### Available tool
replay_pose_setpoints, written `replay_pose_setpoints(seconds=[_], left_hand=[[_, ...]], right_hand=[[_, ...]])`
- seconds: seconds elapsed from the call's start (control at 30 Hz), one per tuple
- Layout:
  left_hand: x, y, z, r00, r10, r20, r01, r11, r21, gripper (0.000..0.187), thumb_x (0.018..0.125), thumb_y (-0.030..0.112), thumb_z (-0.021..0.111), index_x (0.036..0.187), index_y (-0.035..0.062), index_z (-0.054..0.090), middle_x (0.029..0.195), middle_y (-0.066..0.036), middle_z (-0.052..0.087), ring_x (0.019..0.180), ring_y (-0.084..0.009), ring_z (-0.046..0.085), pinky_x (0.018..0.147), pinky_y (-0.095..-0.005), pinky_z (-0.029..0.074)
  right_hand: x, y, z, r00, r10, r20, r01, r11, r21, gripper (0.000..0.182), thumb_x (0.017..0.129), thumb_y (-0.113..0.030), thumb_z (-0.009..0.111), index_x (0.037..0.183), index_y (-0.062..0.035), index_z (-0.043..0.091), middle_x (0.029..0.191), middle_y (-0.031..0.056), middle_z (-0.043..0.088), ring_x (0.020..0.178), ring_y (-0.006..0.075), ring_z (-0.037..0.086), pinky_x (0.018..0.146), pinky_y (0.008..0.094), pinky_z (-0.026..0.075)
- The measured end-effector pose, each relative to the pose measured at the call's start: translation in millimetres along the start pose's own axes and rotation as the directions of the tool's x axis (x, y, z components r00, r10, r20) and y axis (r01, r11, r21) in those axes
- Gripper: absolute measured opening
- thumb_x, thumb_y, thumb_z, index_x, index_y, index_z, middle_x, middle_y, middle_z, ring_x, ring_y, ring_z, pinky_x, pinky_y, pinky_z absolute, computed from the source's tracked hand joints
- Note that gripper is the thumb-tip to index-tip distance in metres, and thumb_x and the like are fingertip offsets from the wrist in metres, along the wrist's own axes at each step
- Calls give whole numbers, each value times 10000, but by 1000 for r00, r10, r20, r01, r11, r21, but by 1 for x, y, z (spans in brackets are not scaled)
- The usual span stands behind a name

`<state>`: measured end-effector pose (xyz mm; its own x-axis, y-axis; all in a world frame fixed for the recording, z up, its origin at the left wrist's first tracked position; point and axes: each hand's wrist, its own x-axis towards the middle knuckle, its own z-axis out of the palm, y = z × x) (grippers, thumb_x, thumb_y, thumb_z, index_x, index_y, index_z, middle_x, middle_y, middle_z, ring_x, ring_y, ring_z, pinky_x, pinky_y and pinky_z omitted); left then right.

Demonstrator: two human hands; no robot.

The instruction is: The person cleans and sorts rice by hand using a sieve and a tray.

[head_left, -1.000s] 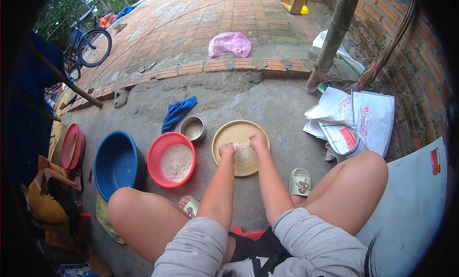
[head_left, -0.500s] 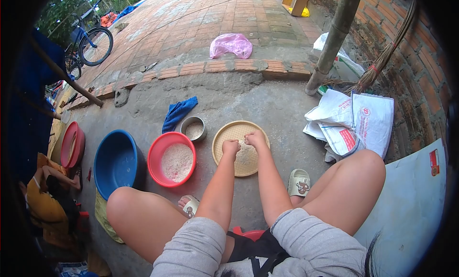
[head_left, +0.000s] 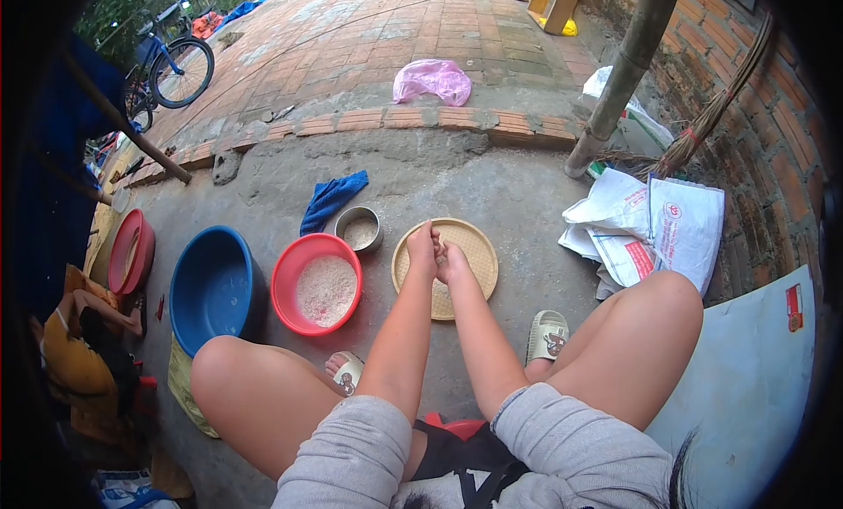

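Both my hands are together over the round woven tray [head_left: 479, 285]. My left hand [head_left: 424, 248] is on the left with its fingers pointing away and curved. Against it, my right hand [head_left: 451, 261] is turned palm up with bent fingers. Whether grain lies between the hands is too small to tell. Left of the tray stands a metal bowl [head_left: 375, 240] with grain in it. Beside that, a red basin [head_left: 283, 285] holds pale grain.
A blue basin [head_left: 180, 289] and a blue cloth [head_left: 332, 200] lie to the left. White sacks [head_left: 685, 219] and a bamboo post [head_left: 622, 87] are at the right. A person [head_left: 79, 360] sits at the far left. A pink bag [head_left: 432, 81] lies ahead.
My hands were apart as fists over the tray; now they have come together at its left part, and the right hand has turned palm up. The view has shifted slightly.
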<state>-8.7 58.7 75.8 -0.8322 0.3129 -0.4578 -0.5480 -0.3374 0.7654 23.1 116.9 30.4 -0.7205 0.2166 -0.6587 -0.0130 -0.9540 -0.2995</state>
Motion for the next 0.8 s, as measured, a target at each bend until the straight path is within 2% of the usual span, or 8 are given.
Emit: replay_pose_setpoints(seconds=[0.03, 0.13, 0.23, 0.4, 0.67, 0.73, 0.77, 0.8], left_hand=[[0, -1, 4, 1000, 1, -5, -1, 1000, -5, 296, 892, 275, 510, 671, 78, 507, 518, 18, 411, 453, -82, 385, 406, -221, 324], [5, -5, 6, 938, 348, 2, -308, 827, 470, 318, 885, 234, 497, 674, 14, 587, 575, -38, 542, 505, -93, 484, 473, -250, 402], [1, -1, 1, 870, 493, 32, -403, 670, 624, 308, 880, 223, 494, 720, -8, 621, 629, -73, 600, 549, -126, 553, 538, -278, 449], [-22, 7, -18, 877, 460, 138, -320, 347, 881, 269, 839, 203, 471, 863, -12, 630, 902, -231, 614, 847, -379, 581, 786, -456, 439], [-29, 8, -69, 770, 629, 108, -386, 325, 863, 253, 834, 213, 492, 878, 9, 635, 860, -200, 623, 831, -356, 591, 761, -427, 449], [-30, 16, -84, 628, 773, -94, -318, 364, 875, 219, 822, 177, 495, 852, 8, 631, 814, -169, 628, 789, -323, 600, 737, -406, 454], [-25, 16, -94, 626, 773, -102, -310, 366, 877, 219, 822, 177, 495, 852, 8, 631, 814, -169, 628, 789, -323, 600, 737, -406, 454], [-20, 17, -106, 572, 716, -400, -222, 605, 765, 203, 810, 153, 491, 845, 6, 627, 785, -152, 623, 741, -306, 596, 699, -403, 456]], right_hand=[[-2, 4, 7, 986, 43, 158, -55, 996, 72, 231, 913, -163, 383, 796, -20, 521, 710, 86, 541, 595, 189, 537, 561, 301, 482], [-16, 0, 14, 995, 55, 82, -54, 999, -5, 238, 913, -155, 369, 788, -17, 517, 735, 87, 546, 614, 178, 539, 584, 287, 483], [-28, 9, 28, 997, 63, 43, -64, 998, 9, 237, 912, -154, 370, 791, -15, 519, 737, 87, 549, 617, 176, 542, 584, 284, 483], [-28, 30, 44, 995, 94, -13, -94, 995, 19, 237, 911, -153, 370, 798, -13, 524, 741, 87, 554, 621, 171, 546, 584, 280, 482], [-10, 73, 53, 982, 150, -113, -148, 989, 27, 237, 909, -152, 372, 808, -9, 531, 746, 87, 562, 629, 165, 552, 584, 273, 481], [-7, 82, 56, 977, 156, -143, -152, 988, 35, 237, 909, -152, 372, 811, -8, 533, 748, 87, 564, 631, 163, 553, 584, 271, 481], [2, 88, 53, 975, 157, -157, -152, 987, 42, 237, 909, -151, 372, 812, -7, 533, 749, 87, 565, 632, 162, 554, 584, 270, 480], [14, 97, 56, 973, 157, -171, -150, 987, 52, 237, 908, -151, 372, 813, -7, 534, 749, 87, 566, 633, 161, 555, 584, 269, 480]])
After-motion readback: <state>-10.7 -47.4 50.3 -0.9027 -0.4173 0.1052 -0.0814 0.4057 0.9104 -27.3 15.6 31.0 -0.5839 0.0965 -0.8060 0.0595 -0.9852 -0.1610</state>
